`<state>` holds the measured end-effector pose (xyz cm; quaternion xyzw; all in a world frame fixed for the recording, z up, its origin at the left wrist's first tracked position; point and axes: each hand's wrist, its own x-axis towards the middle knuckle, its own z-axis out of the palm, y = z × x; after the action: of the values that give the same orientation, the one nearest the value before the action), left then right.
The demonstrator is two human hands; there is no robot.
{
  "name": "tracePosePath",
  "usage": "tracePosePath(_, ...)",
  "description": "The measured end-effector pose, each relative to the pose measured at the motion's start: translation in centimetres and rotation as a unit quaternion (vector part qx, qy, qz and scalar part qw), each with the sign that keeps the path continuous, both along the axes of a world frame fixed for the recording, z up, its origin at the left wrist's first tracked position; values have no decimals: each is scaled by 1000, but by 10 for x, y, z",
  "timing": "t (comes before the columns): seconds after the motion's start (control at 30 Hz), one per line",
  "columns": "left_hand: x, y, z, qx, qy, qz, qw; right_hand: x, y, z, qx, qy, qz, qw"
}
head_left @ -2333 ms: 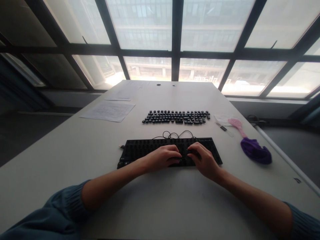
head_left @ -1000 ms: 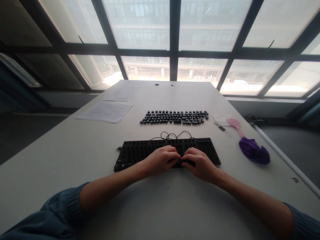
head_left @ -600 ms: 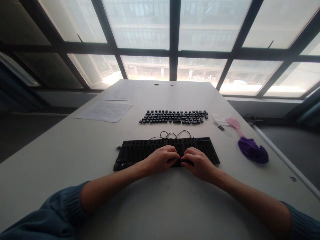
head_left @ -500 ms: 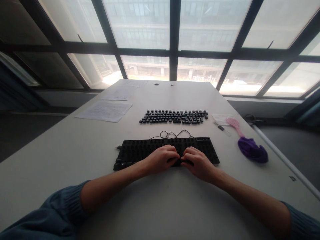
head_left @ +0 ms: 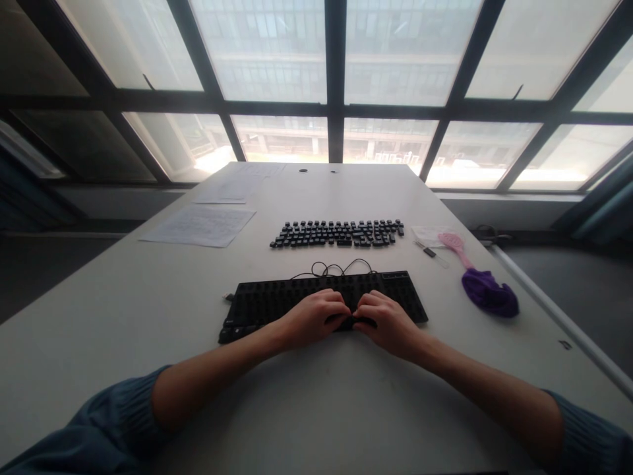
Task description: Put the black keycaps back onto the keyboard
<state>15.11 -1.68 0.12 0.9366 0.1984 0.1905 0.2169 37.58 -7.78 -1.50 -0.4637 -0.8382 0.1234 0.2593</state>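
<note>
A black keyboard (head_left: 267, 298) lies on the white table, most of its keycaps off, with a few keys at its lower left corner. My left hand (head_left: 319, 316) and my right hand (head_left: 383, 320) meet over its front edge, right of the middle. The fingers of both are curled and pinched together, nearly touching each other. Whatever is between the fingertips is small, dark and mostly hidden. Beyond the keyboard, loose black keycaps (head_left: 341, 233) lie in rows. A thin cable (head_left: 326, 269) loops behind the keyboard.
To the right are a purple cloth (head_left: 487, 292), a pink brush (head_left: 452, 242), a small tool (head_left: 429, 252) and a clear bag (head_left: 422, 234). Papers (head_left: 200, 226) lie at the far left of the white table (head_left: 316, 409). Windows stand beyond its far edge.
The whole view has shifted slightly, so table items appear a little further left. Both hands keep nearly the same place on the keyboard, fingers still pinched.
</note>
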Motion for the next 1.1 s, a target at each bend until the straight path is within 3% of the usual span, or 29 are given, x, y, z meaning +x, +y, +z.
tracePosePath(0.33, 2, -1, 3, 2, 8, 1, 1000, 2, -3, 9, 26, -17, -18, 999)
tracePosePath(0.5, -3, 6, 24, 15, 14, 24, 999, 2, 0, 12, 23, 1, -27, 999)
tracePosePath(0.63, 0, 46, 51, 86, 6, 88, 992, 7, 5, 16, 49, 39, -87, 994)
tracePosePath(0.73, 14, 89, 60, 134, 10, 130, 982, 13, 10, 19, 66, 73, -148, 984)
tracePosePath(0.9, 49, 144, 52, 197, 117, 163, 960, 18, 13, 15, 42, 78, -157, 984)
tracePosePath(1.1, 69, 169, 31, 218, 161, 130, 954, 23, 15, 11, 26, 81, -168, 982)
